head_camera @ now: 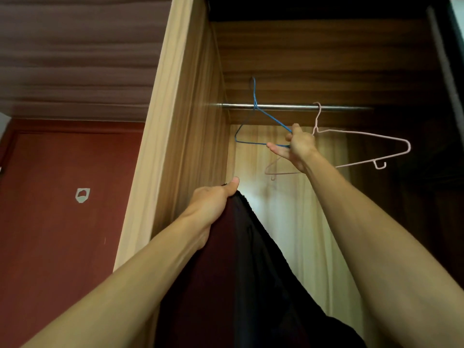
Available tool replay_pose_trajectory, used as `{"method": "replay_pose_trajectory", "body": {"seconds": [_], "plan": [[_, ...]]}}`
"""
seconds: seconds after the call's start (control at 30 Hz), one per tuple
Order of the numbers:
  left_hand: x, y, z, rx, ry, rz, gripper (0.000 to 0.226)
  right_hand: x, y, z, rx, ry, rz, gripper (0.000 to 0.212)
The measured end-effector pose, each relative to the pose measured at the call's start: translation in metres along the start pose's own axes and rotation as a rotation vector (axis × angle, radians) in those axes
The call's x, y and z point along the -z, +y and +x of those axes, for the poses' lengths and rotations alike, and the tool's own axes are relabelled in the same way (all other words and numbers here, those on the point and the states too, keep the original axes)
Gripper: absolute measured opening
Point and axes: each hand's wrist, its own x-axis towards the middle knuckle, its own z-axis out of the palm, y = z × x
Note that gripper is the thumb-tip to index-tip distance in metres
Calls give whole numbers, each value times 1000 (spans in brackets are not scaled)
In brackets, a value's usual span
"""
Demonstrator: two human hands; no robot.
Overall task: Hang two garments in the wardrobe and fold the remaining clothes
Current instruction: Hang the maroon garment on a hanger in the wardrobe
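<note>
While right hand [298, 146] pinches blue hanger [253, 126] at its right corner — hook on wardrobe rail [288, 106] — left hand [213, 197] grips dark garment [253, 259] by top edge, raised just below. Best: unhook hanger, feed one arm into neck opening, keep fabric taut. Pink hanger [361, 139] hangs just beside — avoid snagging.

Metal rail [288, 106] runs across the top of the wooden wardrobe [180, 146] — two wire hangers hooked on it: blue hanger [254, 94] on the left, tilted, pink hanger [315, 128] just right of it.
</note>
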Motion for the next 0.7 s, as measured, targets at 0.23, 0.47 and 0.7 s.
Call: {"method": "replay_pose_trajectory", "body": {"seconds": [0.23, 0.47, 0.7], "plan": [[-4, -5, -14, -16, 4, 6, 42, 34, 34, -83, 19, -91, -19, 51], [-4, -15, -32, -12, -21, 44, 43, 13, 57, -127, -69, -178, -436, 29], [19, -19, -65, 47, -164, 37, 44, 38, 42, -220, -94, -226, -290, 24]]}}
